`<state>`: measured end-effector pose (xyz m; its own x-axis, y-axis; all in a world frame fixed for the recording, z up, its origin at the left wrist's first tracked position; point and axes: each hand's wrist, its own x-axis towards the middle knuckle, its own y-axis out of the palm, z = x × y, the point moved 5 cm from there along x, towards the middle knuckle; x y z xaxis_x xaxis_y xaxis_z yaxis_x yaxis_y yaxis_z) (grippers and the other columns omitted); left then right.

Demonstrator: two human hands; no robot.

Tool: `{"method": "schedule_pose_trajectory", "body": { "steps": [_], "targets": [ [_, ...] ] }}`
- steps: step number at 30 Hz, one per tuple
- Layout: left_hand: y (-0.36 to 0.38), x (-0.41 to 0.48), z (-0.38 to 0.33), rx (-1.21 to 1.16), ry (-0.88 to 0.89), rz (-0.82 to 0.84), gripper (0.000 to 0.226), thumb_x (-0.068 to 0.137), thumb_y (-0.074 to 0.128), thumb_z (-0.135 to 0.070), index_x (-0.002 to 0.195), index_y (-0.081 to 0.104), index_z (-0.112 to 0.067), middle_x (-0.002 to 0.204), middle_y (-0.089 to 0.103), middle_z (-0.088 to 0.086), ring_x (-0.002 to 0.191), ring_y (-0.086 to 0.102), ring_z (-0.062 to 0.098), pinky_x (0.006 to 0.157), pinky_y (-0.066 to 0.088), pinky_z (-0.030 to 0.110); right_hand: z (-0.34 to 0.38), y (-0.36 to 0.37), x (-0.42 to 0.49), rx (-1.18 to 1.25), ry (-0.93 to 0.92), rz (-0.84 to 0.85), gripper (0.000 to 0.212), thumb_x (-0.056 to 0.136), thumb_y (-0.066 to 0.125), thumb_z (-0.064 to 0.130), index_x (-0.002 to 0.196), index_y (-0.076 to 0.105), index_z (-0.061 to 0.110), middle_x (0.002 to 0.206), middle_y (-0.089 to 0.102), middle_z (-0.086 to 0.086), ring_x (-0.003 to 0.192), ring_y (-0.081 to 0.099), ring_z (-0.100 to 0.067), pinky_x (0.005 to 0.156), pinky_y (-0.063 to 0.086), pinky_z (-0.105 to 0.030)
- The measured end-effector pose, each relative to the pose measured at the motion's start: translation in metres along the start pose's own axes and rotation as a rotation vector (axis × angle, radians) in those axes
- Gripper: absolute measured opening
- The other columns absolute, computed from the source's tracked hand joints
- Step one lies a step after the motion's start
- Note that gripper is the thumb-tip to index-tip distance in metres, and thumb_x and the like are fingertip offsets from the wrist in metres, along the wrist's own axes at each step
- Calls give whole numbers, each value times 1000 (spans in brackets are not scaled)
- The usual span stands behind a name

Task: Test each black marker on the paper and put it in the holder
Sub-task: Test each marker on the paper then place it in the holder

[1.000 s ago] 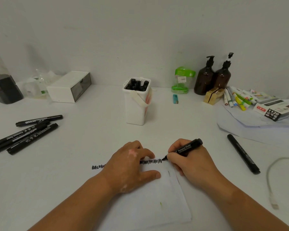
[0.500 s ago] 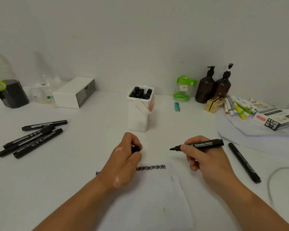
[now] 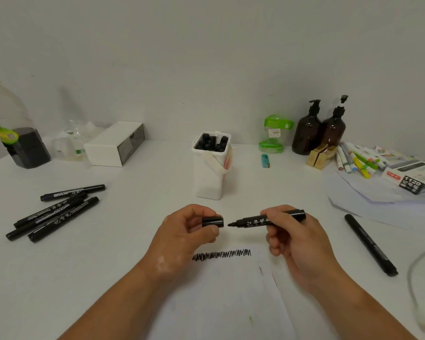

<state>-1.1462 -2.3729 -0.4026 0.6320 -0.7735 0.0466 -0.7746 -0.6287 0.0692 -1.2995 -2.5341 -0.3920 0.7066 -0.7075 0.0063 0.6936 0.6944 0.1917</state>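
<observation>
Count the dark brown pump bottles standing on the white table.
2. One dark brown pump bottle stands far back on the right; the second bottle stands close beside it, further right. None seems hidden.

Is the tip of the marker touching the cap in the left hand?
Apart. The head view shows a sliver of table between the cap and the tip of the marker.

We see an uncapped black marker (image 3: 255,220) held level above the paper (image 3: 221,303), its tip pointing to nine o'clock at its cap (image 3: 212,221), just apart. A black zigzag (image 3: 221,255) crosses the paper's far edge. At twelve o'clock the white holder (image 3: 210,177) stands upright, packed with markers. A cluster of capped markers (image 3: 57,212) lies at ten o'clock, a lone marker (image 3: 369,244) at three.
</observation>
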Motion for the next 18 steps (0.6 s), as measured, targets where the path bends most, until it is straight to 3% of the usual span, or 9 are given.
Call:
{"method": "schedule_pose_trajectory", "body": {
  "steps": [5,12,18],
  "targets": [
    [4,1,1,-154,-12,36,20,77,78,-9,95,76,-17,91,74,8,77,67,17,73,55,23,1,1,-2,54,-34,55,6,75,69,17,77,74,14,63,61,-12,52,55,-21,44,45,-28],
    [9,-2,2,-108,3,72,16,79,70,-14,93,74,-20,81,70,5,74,65,18,71,54,24,0,5,-6,-11,-67,113,10,76,73,20,84,77,16,70,70,-15,56,62,-22,48,49,-27],
    [13,-4,0,-132,13,115,8,84,64,-19,91,68,-18,94,69,16,67,61,23,60,51,28,3,10,-11,-111,-98,149,19,71,79,32,87,75,23,78,76,-17,60,68,-23,52,52,-25]
  ]
}}
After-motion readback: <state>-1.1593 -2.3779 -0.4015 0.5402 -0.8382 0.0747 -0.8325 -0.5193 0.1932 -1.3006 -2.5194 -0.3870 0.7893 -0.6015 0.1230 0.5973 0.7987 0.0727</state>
